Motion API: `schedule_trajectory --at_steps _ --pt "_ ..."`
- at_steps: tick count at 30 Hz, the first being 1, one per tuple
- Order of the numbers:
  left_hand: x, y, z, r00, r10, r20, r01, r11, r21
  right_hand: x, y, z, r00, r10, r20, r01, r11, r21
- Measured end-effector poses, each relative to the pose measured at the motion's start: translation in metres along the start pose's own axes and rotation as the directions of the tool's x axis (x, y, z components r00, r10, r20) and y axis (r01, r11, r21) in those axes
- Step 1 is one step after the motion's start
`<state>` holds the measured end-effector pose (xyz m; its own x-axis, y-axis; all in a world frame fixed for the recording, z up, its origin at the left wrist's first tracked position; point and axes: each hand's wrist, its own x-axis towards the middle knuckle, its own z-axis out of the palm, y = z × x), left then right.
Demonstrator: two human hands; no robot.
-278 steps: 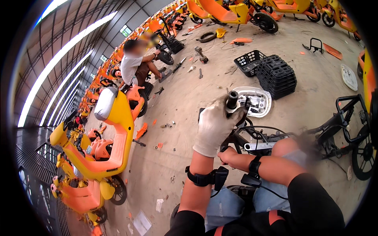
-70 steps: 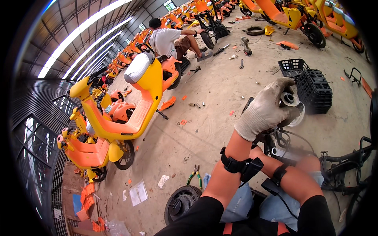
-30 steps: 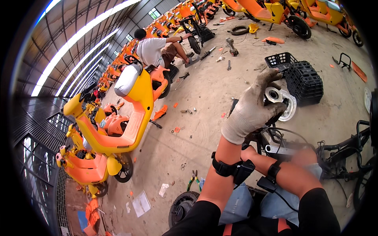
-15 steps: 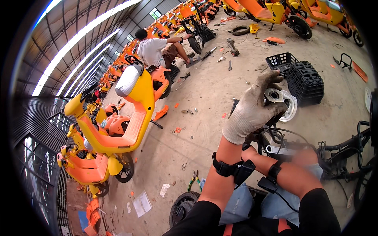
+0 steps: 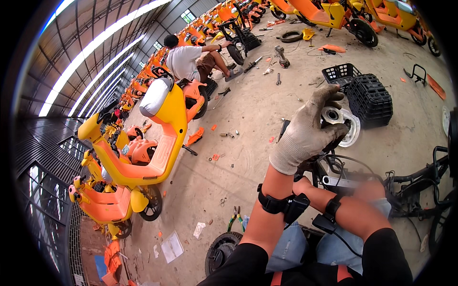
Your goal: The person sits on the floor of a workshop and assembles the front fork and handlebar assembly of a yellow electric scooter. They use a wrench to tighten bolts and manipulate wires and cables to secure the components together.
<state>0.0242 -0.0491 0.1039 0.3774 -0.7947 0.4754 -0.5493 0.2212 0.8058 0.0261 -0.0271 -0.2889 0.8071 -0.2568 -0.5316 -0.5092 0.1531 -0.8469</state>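
Observation:
My left hand (image 5: 307,126), in a dirty pale work glove, curls its fingers and thumb around a round silver metal part (image 5: 331,114) with a hole in its middle. A wider silver ring-shaped piece (image 5: 353,131) shows just behind it. My right hand (image 5: 301,185) lies beneath the left wrist; its fingers are hidden by the left glove and forearm. Close by are a silver metal bar (image 5: 336,182) and looping black cables (image 5: 337,164). A dark bare scooter frame (image 5: 415,178) stands to the right.
Stacked black plastic baskets (image 5: 372,102) stand beyond my hands. A yellow-orange scooter (image 5: 164,143) is parked at left, and a person (image 5: 186,62) sits behind it by a wheel. A small tyred wheel (image 5: 222,252) and green-handled pliers (image 5: 235,217) lie near my legs. A power tool (image 5: 282,57) lies farther off.

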Motion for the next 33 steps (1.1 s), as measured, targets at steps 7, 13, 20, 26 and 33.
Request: schedule_trajectory --at_steps 7,13,20,26,33 --pt "-0.004 -0.001 -0.003 1.0 -0.022 -0.002 0.022 0.999 -0.028 -0.003 -0.003 0.003 0.999 0.051 0.017 -0.051 0.998 -0.029" --pt "-0.003 -0.002 -0.002 1.0 -0.01 -0.006 0.01 0.999 -0.043 -0.005 -0.005 0.001 0.998 0.055 0.004 -0.055 0.997 0.044" --pt "-0.004 -0.001 -0.003 1.0 -0.013 -0.013 0.013 1.0 -0.026 -0.012 -0.011 0.003 0.997 0.072 -0.004 -0.072 0.996 0.053" --pt "-0.002 0.004 -0.002 0.999 -0.031 -0.013 0.031 1.0 -0.007 -0.008 -0.007 -0.001 0.997 0.074 -0.019 -0.073 0.995 0.073" --pt "-0.003 0.0 -0.003 1.0 0.001 -0.013 -0.001 1.0 -0.005 -0.024 -0.02 -0.003 0.995 0.097 -0.02 -0.095 0.993 0.065"
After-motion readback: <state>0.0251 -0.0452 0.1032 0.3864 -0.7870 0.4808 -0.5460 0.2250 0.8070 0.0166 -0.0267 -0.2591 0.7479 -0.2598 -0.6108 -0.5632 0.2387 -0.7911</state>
